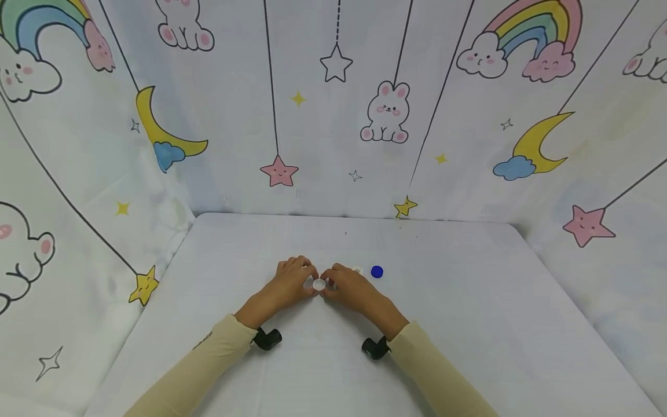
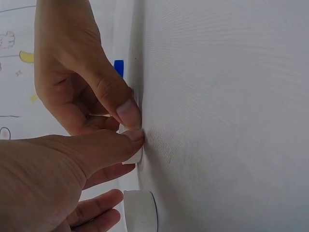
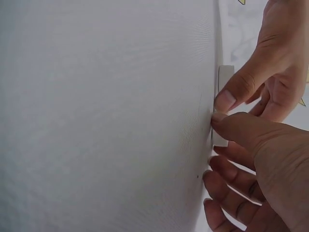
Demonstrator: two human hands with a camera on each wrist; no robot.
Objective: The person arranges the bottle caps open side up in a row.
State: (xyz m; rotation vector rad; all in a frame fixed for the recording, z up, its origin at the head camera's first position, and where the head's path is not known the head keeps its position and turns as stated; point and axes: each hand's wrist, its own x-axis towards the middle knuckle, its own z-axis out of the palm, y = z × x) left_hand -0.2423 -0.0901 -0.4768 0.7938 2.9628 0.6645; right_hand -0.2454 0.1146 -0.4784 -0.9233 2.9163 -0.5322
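In the head view my left hand [image 1: 292, 284] and right hand [image 1: 356, 289] meet over the table. Thumbs and forefingers of both pinch a small round white cap [image 1: 319, 284] from its two sides. The wrist views show this cap standing low at the tabletop, partly covered by the thumbs. Another white cap [image 2: 139, 210] rests by the left hand's lower fingers in the left wrist view; in the head view that hand mostly hides it. Just beyond the right hand lies a blue cap [image 1: 377, 271], with a partly hidden white piece [image 1: 357, 270] beside it.
A white-covered table [image 1: 469, 324] spreads around both hands. Behind and beside it hangs a white cloth backdrop [image 1: 229, 116] printed with stars, moons, rabbits and rainbows. Black wrist cameras [image 1: 268, 339] sit under both forearms, close above the tabletop.
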